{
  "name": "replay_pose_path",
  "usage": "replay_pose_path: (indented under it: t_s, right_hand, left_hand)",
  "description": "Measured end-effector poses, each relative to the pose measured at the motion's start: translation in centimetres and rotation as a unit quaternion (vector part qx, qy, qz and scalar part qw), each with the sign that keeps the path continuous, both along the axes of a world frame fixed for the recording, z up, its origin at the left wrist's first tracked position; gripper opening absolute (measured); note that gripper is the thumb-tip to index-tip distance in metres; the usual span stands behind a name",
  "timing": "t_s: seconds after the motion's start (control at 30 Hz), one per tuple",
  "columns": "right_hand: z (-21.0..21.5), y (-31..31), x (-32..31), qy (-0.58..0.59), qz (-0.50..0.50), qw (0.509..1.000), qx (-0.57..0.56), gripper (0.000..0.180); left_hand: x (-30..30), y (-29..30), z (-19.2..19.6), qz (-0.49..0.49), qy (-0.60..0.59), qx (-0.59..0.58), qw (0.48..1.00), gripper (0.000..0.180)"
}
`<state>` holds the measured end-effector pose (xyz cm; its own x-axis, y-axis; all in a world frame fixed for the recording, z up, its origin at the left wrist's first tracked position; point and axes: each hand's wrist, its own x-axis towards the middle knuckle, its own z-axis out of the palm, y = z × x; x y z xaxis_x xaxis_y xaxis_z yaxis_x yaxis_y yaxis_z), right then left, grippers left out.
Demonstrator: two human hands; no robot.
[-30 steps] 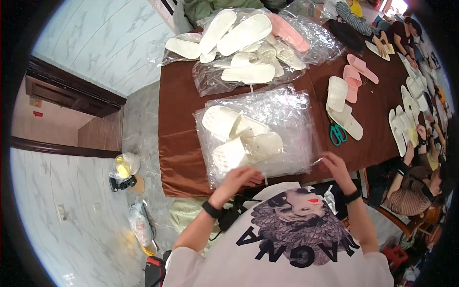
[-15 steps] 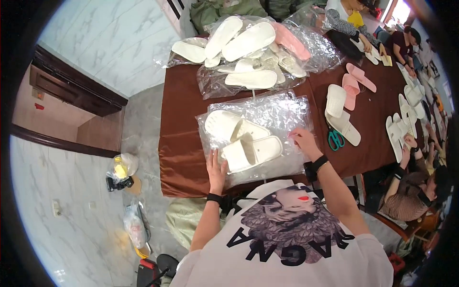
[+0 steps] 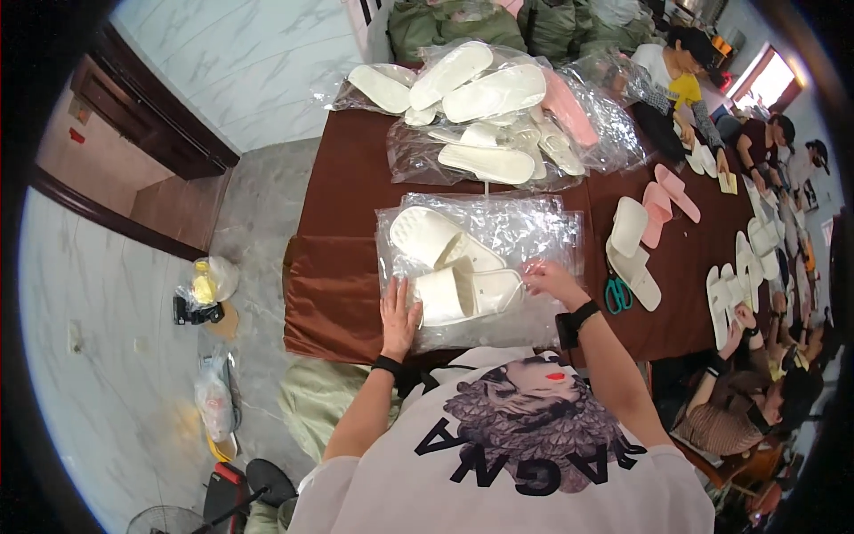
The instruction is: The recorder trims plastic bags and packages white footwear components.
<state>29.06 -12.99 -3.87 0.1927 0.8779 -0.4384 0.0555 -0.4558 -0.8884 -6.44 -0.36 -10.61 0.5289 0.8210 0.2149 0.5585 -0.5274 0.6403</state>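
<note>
A pair of white slippers lies on stacked clear plastic bags [image 3: 543,231] before me: the far slipper [image 3: 416,233] is angled, the near slipper [image 3: 445,298] overlaps it slightly. Fingers outstretched, my left hand [image 3: 399,318] rests flat at the near slipper's left end, over the bag edge. My right hand [image 3: 553,281] is at that slipper's right end, thumb and fingers drawn together. Whatever small thing is between those fingertips is too small to make out. Whether the slippers are inside the top bag or on it, I cannot tell.
Bagged white slippers [image 3: 494,93] and a pink one [image 3: 567,107] are heaped at the table's far side. To the right lie teal-handled scissors [image 3: 618,294], loose white slippers [image 3: 633,258] and pink slippers [image 3: 658,214]. Several people work along the brown-covered table [image 3: 329,294].
My right hand has moved left, from the bag's right part to the near slipper's end. My left hand stays by the slipper's left end. The whole view has shifted slightly.
</note>
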Motion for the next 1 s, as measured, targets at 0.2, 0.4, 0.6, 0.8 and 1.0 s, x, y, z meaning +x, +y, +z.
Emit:
replay_pose_path:
  t_s: [0.2, 0.4, 0.6, 0.8, 1.0]
  right_hand:
    - [1.7, 3.0, -2.7, -0.065, 0.057, 0.993, -0.078, 0.043]
    - [-1.5, 3.6, -2.3, -0.116, 0.111, 0.987, 0.009, 0.053]
    - [4.1, 3.7, -2.2, -0.104, 0.174, 0.979, -0.034, 0.046]
    - [6.3, -1.0, 3.1, -0.014, 0.106, 0.994, -0.007, 0.037]
    - [6.6, -0.4, -2.1, 0.079, -0.001, 0.995, -0.068, 0.039]
  left_hand:
    - [-0.5, -0.2, 0.2, 0.003, 0.035, -0.046, 0.998, 0.061]
    - [0.1, -0.1, 0.5, -0.008, 0.07, -0.035, 0.997, 0.06]
    - [-0.2, -0.7, 0.9, 0.012, 0.138, -0.029, 0.99, 0.058]
    - [0.4, -0.8, 1.4, 0.016, 0.17, -0.019, 0.985, 0.061]
    - [0.0, -0.5, 0.9, 0.01, 0.139, -0.035, 0.99, 0.057]
